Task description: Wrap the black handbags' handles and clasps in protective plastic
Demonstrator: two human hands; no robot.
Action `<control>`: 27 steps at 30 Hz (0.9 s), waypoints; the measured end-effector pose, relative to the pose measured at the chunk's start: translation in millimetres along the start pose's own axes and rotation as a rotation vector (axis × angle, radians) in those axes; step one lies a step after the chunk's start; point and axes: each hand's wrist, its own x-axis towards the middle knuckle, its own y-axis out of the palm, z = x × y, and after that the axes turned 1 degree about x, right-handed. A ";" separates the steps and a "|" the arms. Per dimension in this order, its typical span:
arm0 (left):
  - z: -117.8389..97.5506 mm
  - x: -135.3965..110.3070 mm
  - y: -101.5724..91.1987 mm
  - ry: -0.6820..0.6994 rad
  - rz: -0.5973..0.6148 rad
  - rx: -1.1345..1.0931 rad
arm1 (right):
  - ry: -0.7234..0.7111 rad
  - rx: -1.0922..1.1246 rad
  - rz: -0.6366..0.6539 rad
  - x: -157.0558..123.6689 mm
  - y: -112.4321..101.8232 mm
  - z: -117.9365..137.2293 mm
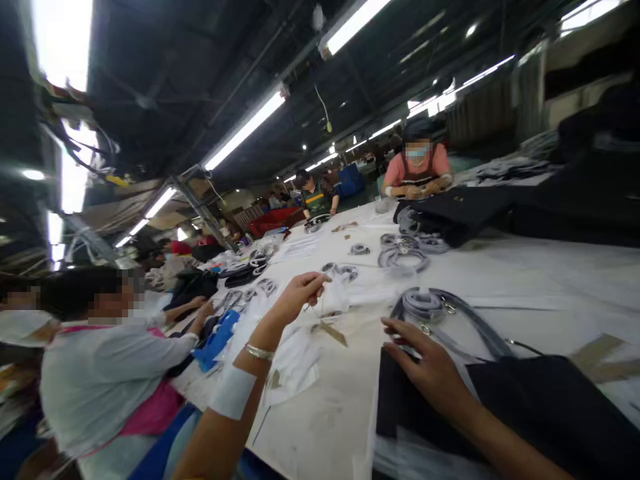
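The left hand [299, 293] is pinched, on what cannot be told; the right hand [431, 360] is held loosely spread over dark fabric [540, 393] toward the tabletop's [320, 420] near edge

Silvery bracelet [259, 353], white rectangular patch [233, 392] on left forearm [213, 440]

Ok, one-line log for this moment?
left hand: closed above white wrapping, hold unclear | right hand: open over dark bag, by coiled gray strap

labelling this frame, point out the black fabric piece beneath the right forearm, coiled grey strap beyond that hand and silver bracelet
Black fabric piece [537, 393], head view: upper face
Coiled grey strap [421, 305], head view: coil's middle
Silver bracelet [259, 352], head view: band's middle
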 end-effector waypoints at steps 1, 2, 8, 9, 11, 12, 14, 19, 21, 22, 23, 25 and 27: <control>-4.0 -0.4 10.8 -0.007 0.043 -0.008 | -0.014 0.017 0.013 0.7 0.0 2.9; -7.9 -1.0 21.8 -0.011 0.087 -0.017 | -0.027 0.039 0.026 1.4 -0.1 5.6; -25.6 -3.5 89.5 0.034 0.336 -0.096 | -0.068 0.273 0.105 4.5 -1.6 12.9; -26.3 -2.5 97.3 0.036 0.347 -0.110 | -0.048 0.326 0.102 5.1 -2.2 13.6; -25.2 1.9 106.5 0.040 0.330 -0.141 | 0.027 0.435 0.113 6.9 -4.2 15.3; -23.6 5.1 107.9 0.044 0.298 -0.164 | 0.071 0.488 0.122 8.1 -5.6 16.3; -17.8 12.7 106.4 0.053 0.206 -0.223 | 0.164 0.562 0.117 11.5 -9.5 18.3; 18.8 27.2 103.9 0.002 0.054 -0.308 | 0.294 0.515 -0.094 24.1 -26.2 16.5; 43.8 28.3 109.8 -0.047 0.013 -0.291 | 0.324 0.399 -0.150 28.9 -35.6 12.7; 57.7 27.9 113.7 -0.080 -0.006 -0.272 | 0.336 0.311 -0.172 30.8 -40.5 10.4; 71.8 27.0 117.6 -0.120 -0.021 -0.248 | 0.337 0.193 -0.187 32.5 -45.3 8.0; 98.9 24.3 124.1 -0.214 -0.019 -0.198 | 0.299 -0.115 -0.169 34.9 -53.0 2.5; 120.9 21.8 127.5 -0.311 0.038 -0.167 | 0.256 -0.378 -0.108 36.5 -56.2 -4.0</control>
